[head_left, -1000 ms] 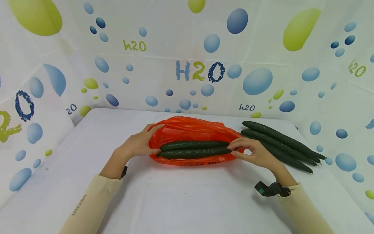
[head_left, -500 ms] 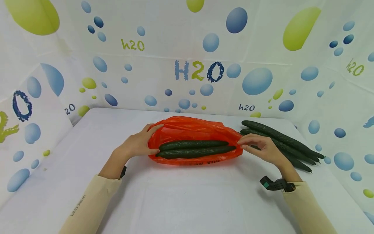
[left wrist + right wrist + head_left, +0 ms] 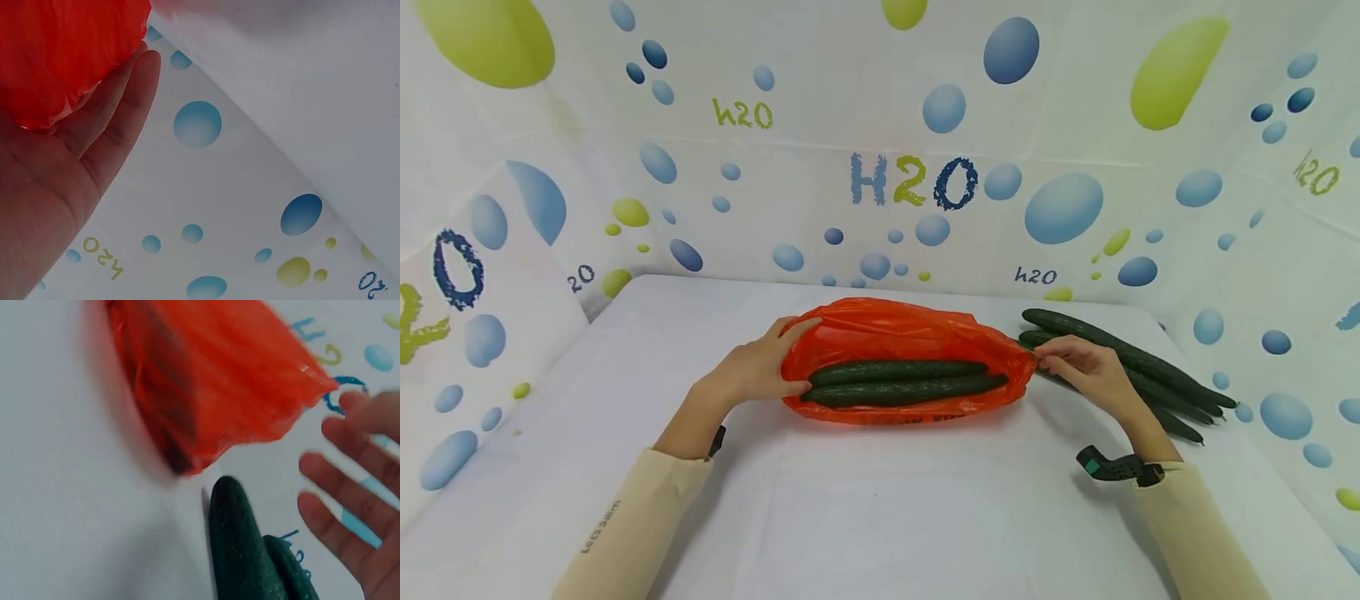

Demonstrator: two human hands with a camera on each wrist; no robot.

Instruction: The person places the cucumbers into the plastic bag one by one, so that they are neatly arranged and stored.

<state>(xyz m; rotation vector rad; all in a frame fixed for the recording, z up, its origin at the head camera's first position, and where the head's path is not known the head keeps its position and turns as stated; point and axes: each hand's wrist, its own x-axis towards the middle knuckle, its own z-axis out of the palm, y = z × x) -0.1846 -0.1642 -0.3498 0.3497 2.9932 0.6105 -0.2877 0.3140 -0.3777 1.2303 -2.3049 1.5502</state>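
Note:
A red plastic bag (image 3: 887, 321) lies on its side in the middle of the table, its mouth spread wide. Two long cucumbers (image 3: 910, 390) rest side by side inside it. My left hand (image 3: 754, 367) holds the bag's left end, thumb beside the cucumber tips and fingers along the rim; in the left wrist view its visible outer fingers are nearly straight. My right hand (image 3: 1088, 371) is at the bag's right corner. The right wrist view shows its fingers (image 3: 350, 503) loosely spread, with a small gap between the fingertips and the bag's peak.
Several more cucumbers (image 3: 1120, 346) lie slanted at the back right of the white table (image 3: 880, 508), partly behind my right hand. A white sheet (image 3: 820, 92) printed with blue and green drops stands behind and at both sides.
My right hand has moved from the cucumbers' right tips outward to the right, and the bag's right edge has shifted right with it. My left hand stays in place.

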